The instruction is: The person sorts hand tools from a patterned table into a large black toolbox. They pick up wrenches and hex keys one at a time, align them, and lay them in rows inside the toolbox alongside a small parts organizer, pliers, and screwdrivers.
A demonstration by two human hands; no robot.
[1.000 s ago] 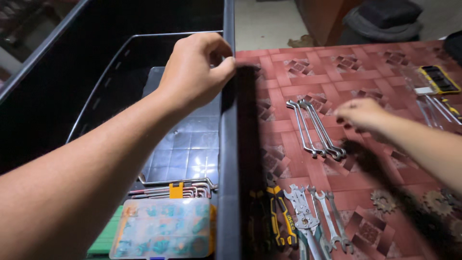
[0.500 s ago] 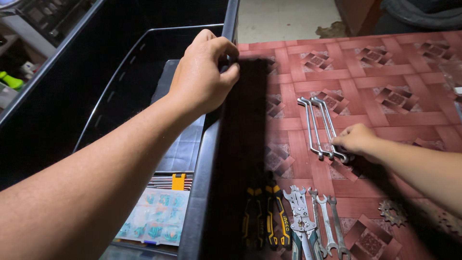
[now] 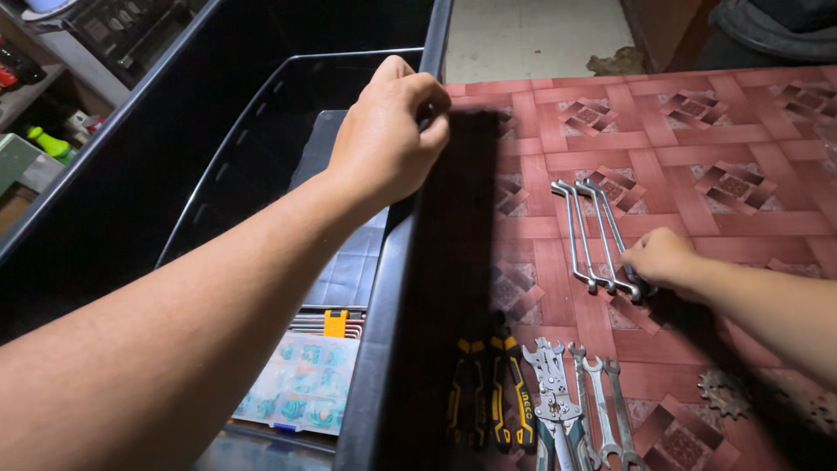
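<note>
Left hand [image 3: 388, 139] grips the right rim of the black bin [image 3: 397, 288], fingers curled over the edge near its far end, as in the earlier frames; the hold is unchanged. Right hand [image 3: 660, 257] now rests on the near ends of the bent wrenches [image 3: 591, 235], fingers closed about them where they lie on the red patterned surface [image 3: 558, 122]. A second ago that hand was in the air to the right of the wrenches; half a second ago it had just reached them. The wrenches themselves lie at the same angle as before, side by side, long ends pointing away.

Inside the bin, at the near end: a clear parts box [image 3: 301, 384] with green contents, and just beyond it a set of hex keys [image 3: 327, 323] in a yellow holder. The view has shifted slightly, so the box shows lower in frame.

On the surface, just beside the bin: yellow-handled pliers [image 3: 497, 397], a crimper [image 3: 554, 392], flat spanners [image 3: 602, 406]. A gear [image 3: 722, 392] lies near the right forearm.
</note>
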